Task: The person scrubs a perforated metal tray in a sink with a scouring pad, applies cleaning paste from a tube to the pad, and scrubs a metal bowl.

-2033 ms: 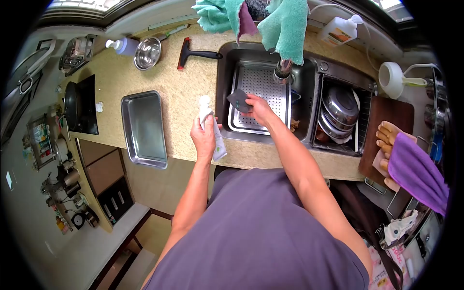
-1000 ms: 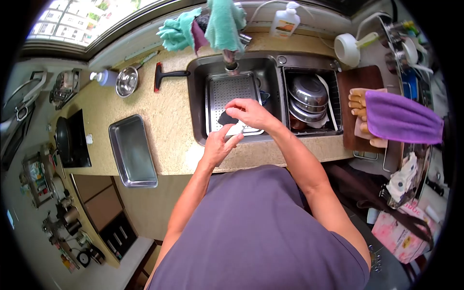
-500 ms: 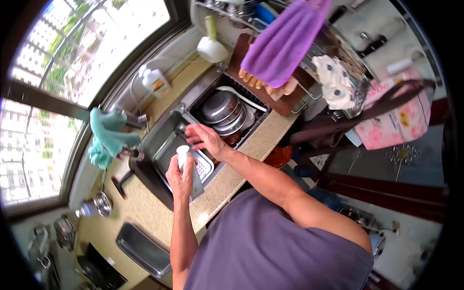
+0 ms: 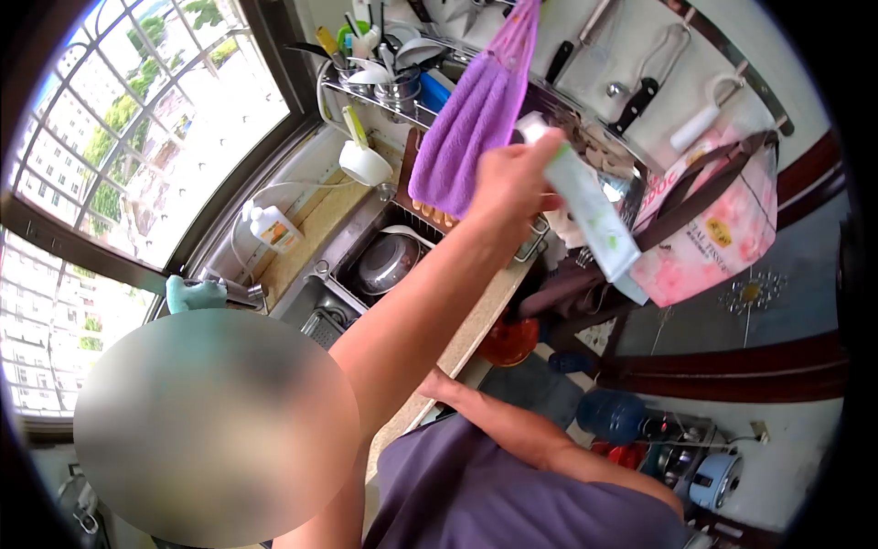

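My left hand (image 4: 521,183) is raised across the view, its fingers closed around one end of a pale flat tube (image 4: 596,218) with green marks. The tube slants down to the right, in front of a dotted cloth and beside a pink bag (image 4: 709,229). Just left of that hand hangs a purple towel (image 4: 466,128). My right hand (image 4: 437,382) is low by the counter edge, partly behind my left forearm; its fingers are hidden. Beyond the forearm, a metal pot (image 4: 388,263) sits in the sink (image 4: 322,302).
A white bottle (image 4: 273,229) and a white pan with a green handle (image 4: 364,163) are along the window side. Utensils fill a metal holder (image 4: 399,94) on the rack. Knives hang on the wall. A blurred patch covers the lower left.
My left hand has carried the tube from above the sink up and right, toward the hanging bag. My right hand has dropped back toward the counter edge. The view has shifted.
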A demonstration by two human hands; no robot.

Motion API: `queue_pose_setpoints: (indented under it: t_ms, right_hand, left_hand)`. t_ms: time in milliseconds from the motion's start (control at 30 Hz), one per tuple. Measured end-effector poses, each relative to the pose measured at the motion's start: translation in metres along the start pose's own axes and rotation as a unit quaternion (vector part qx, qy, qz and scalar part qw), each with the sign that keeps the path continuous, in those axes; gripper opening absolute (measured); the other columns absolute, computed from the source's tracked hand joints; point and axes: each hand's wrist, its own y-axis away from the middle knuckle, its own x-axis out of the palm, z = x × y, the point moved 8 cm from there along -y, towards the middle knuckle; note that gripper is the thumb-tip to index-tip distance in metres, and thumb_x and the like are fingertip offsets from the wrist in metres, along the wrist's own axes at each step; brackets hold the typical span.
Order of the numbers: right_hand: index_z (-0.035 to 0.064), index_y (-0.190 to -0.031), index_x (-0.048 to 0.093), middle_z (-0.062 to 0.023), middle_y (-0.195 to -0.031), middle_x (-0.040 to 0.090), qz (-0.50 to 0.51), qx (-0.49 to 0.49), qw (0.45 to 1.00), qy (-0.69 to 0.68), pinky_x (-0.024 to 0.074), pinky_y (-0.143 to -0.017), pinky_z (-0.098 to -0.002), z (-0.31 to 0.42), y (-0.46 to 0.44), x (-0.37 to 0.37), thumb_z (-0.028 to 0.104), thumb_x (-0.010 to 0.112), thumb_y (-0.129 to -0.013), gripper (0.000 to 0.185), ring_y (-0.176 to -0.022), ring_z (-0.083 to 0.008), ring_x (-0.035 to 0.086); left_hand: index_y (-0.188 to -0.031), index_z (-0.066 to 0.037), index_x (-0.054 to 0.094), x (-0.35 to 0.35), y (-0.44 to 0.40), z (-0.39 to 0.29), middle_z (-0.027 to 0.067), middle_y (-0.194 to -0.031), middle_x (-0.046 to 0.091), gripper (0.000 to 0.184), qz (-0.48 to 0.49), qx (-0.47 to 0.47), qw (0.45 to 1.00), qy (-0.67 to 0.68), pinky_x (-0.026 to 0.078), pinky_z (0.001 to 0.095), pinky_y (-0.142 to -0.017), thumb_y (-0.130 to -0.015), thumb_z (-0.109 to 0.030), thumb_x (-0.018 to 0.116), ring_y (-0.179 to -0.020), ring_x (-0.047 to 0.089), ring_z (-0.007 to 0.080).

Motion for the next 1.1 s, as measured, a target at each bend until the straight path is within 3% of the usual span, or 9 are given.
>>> queue_pose_setpoints:
  t_ms: [167, 400, 467, 533, 633, 800, 900, 1033, 1100]
  right_hand:
    - [0.0024, -0.113, 0.063, -0.0055, -0.086, 0.068, 0.029, 0.073, 0.997, 0.002, 0.0517, -0.061, -0.0273, 0.013, 0.011, -0.018, 0.018, 0.058, -0.098, 0.022, -0.073, -0.0098, 0.063]
    - [0.0026, -0.124, 0.059, -0.0079, -0.103, 0.067, 0.015, 0.054, 0.998, -0.003, 0.0535, -0.073, -0.0291, 0.010, 0.011, -0.043, 0.016, 0.060, -0.098, 0.030, -0.089, -0.0118, 0.064]
    - [0.0026, -0.126, 0.057, -0.0082, -0.106, 0.066, 0.011, 0.031, 0.999, -0.016, 0.0532, -0.076, -0.0297, 0.008, 0.006, -0.037, 0.016, 0.061, -0.098, 0.031, -0.093, -0.0123, 0.063]
    - [0.0025, -0.128, 0.056, -0.0085, -0.110, 0.065, 0.008, 0.001, 1.000, -0.028, 0.0528, -0.079, -0.0302, 0.007, 0.000, -0.025, 0.015, 0.061, -0.098, 0.033, -0.097, -0.0129, 0.062]
    - [0.0025, -0.131, 0.054, -0.0090, -0.116, 0.064, -0.003, -0.075, 0.997, -0.037, 0.0523, -0.084, -0.0310, 0.012, -0.007, -0.011, 0.014, 0.062, -0.097, 0.036, -0.102, -0.0137, 0.060]
    - [0.0023, -0.135, 0.051, -0.0097, -0.125, 0.061, -0.030, -0.230, 0.972, -0.028, 0.0515, -0.091, -0.0324, 0.025, -0.009, 0.005, 0.013, 0.063, -0.097, 0.042, -0.112, -0.0151, 0.058]
    - [0.0011, -0.139, 0.047, -0.0098, -0.136, 0.052, 0.012, -0.045, 0.986, -0.158, 0.0457, -0.102, -0.0353, 0.089, 0.027, -0.005, 0.011, 0.065, -0.096, 0.047, -0.124, -0.0179, 0.049]
    - [0.0028, -0.135, 0.052, -0.0103, -0.133, 0.057, 0.106, 0.053, 0.922, -0.369, 0.0439, -0.104, -0.0352, 0.021, 0.016, 0.014, 0.019, 0.060, -0.100, 0.040, -0.122, -0.0185, 0.052]
    - [0.0042, -0.133, 0.056, -0.0106, -0.128, 0.062, 0.140, 0.057, 0.884, -0.442, 0.0440, -0.103, -0.0345, -0.037, 0.002, 0.023, 0.025, 0.056, -0.102, 0.037, -0.119, -0.0182, 0.056]
  left_hand:
    - [-0.113, 0.012, 0.063, 0.009, -0.036, 0.029, 0.0170, -0.103, 0.070, 0.037, 0.000, 0.053, 0.996, -0.071, 0.059, 0.0329, -0.077, -0.096, -0.020, 0.064, -0.084, 0.070, 0.0265]
    - [-0.125, 0.000, 0.063, -0.001, 0.036, 0.029, 0.0172, -0.110, 0.068, 0.040, -0.008, 0.270, 0.899, -0.344, 0.056, 0.0353, -0.075, -0.086, -0.011, 0.065, -0.085, 0.070, 0.0230]
    - [-0.122, -0.004, 0.065, 0.035, 0.071, 0.010, 0.0145, -0.122, 0.064, 0.039, 0.021, 0.499, 0.708, -0.499, 0.054, 0.0374, -0.084, -0.083, -0.007, 0.065, -0.104, 0.066, 0.0263]
    - [-0.123, -0.008, 0.064, 0.047, 0.067, 0.018, 0.0108, -0.133, 0.059, 0.039, 0.070, 0.472, 0.680, -0.557, 0.047, 0.0441, -0.099, -0.084, -0.010, 0.064, -0.124, 0.054, 0.0298]
    - [-0.134, -0.012, 0.054, 0.056, 0.045, 0.042, 0.0104, -0.139, 0.052, 0.047, 0.062, 0.463, 0.516, -0.718, 0.029, 0.0584, -0.111, -0.089, -0.022, 0.059, -0.136, 0.041, 0.0333]
    - [-0.139, 0.000, 0.048, 0.069, 0.036, 0.045, 0.0199, -0.138, 0.049, 0.075, 0.001, 0.453, 0.557, -0.696, 0.028, 0.0614, -0.109, -0.085, -0.049, 0.064, -0.133, 0.041, 0.0374]
    - [-0.143, -0.001, 0.045, 0.081, 0.014, 0.045, 0.0253, -0.142, 0.044, 0.081, 0.042, 0.331, 0.586, -0.738, 0.020, 0.0628, -0.114, -0.089, -0.061, 0.054, -0.136, 0.037, 0.0414]
    - [-0.148, -0.007, 0.040, 0.078, 0.037, 0.041, 0.0233, -0.153, 0.035, 0.078, 0.071, 0.470, 0.612, -0.632, 0.014, 0.0609, -0.119, -0.089, -0.054, 0.060, -0.146, 0.025, 0.0433]
    - [-0.137, -0.006, 0.050, 0.053, 0.069, 0.041, 0.0182, -0.145, 0.046, 0.066, 0.054, 0.498, 0.635, -0.588, 0.029, 0.0555, -0.113, -0.082, -0.035, 0.072, -0.136, 0.040, 0.0388]
